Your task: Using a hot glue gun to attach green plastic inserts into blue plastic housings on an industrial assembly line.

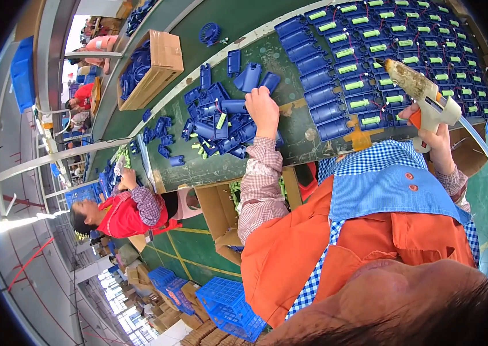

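Observation:
My right hand (pixel 437 141) is wrapped round the handle of a hot glue gun (pixel 419 83) with a stained nozzle and an orange trigger; a pale glue stick (pixel 480 144) trails from its back. The nozzle points over rows of blue plastic casing halves (pixel 324 95), many of which carry a green battery cell (pixel 354 85) with thin wires. At the far edge of a loose pile of blue parts, my left hand (pixel 263 112) has its fingers closed at a blue plastic casing half (pixel 270 81). Its fingertips are partly hidden. More casing halves (pixel 215 106) lie heaped left of it.
A cardboard box of blue parts (pixel 166 66) stands beyond the green worktable (pixel 296 150), near a round blue grille (pixel 210 33). Below the table edge is an open carton (pixel 215 210) with green cells. A co-worker in red (pixel 134 213) works at the left. Blue crates (pixel 229 305) stand behind.

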`<state>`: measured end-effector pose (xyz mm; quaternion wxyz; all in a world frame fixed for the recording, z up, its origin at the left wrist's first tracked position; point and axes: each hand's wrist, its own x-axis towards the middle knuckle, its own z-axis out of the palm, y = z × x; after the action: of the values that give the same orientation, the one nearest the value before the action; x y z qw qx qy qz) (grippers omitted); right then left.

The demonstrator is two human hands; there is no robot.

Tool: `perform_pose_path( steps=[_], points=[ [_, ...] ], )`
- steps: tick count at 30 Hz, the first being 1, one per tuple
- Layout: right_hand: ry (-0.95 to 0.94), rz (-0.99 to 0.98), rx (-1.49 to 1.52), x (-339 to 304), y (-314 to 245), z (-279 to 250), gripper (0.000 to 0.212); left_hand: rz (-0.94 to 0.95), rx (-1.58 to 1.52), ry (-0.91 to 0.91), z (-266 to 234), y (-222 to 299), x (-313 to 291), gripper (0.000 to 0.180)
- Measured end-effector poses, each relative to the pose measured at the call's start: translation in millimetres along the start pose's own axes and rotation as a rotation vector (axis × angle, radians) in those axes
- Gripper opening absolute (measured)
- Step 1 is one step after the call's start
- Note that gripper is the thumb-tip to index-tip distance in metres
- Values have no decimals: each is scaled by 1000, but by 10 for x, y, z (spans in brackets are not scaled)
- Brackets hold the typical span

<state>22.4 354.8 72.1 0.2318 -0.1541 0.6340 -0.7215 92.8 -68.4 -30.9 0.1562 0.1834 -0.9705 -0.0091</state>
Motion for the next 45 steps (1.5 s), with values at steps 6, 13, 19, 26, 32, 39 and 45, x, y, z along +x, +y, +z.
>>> perform_pose_path(
  steps=[6,13,19,26,32,39,45],
  points=[
    [-6,3,9,55,20,-22,54,97,-182,230,-147,33,-134,23],
    [-23,-2,-59,52,-11,-46,56,-52,-326,216,-442,34,-406,21],
    [-79,5,-114,90,-92,-144,54,-341,-195,340,-645,-643,-630,12],
    [-134,28,-248,185,-294,-90,61,-334,18,266,-694,-1020,-456,22],
    [-198,36,-207,225,-314,-172,69,-286,157,216,-598,-1102,-370,24],
    [-279,78,-337,574,-600,-61,70,-336,-53,328,-806,-1070,-345,28],
    [-399,58,-425,1066,-1105,242,63,-466,-672,281,-1128,-939,-206,26]
  ],
)
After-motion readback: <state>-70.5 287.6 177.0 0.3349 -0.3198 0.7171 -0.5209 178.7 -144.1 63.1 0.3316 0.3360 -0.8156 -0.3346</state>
